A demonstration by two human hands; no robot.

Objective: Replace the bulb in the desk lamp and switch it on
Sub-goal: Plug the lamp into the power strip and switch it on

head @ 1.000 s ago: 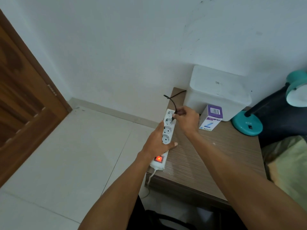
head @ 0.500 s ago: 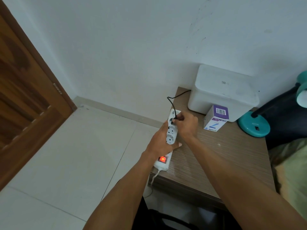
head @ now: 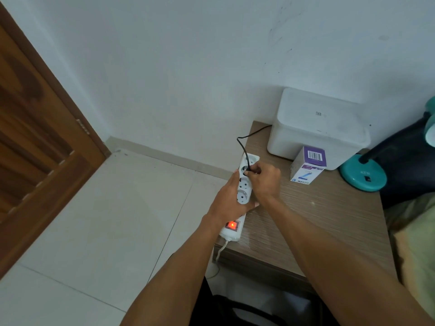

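I see my left hand (head: 229, 198) with its grip wrapped around the power strip (head: 243, 191), its switch lit red. At 12 o'clock, my right hand (head: 264, 180) pinches the black plug (head: 250, 170), now seated against a socket where earlier it hovered. Lamp base (head: 362, 176) sits at 2 o'clock on the counter (head: 317, 220); power appears nearly connected.

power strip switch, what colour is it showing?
Glowing red-orange, on the white power strip; its switch shows clearly in the head view.
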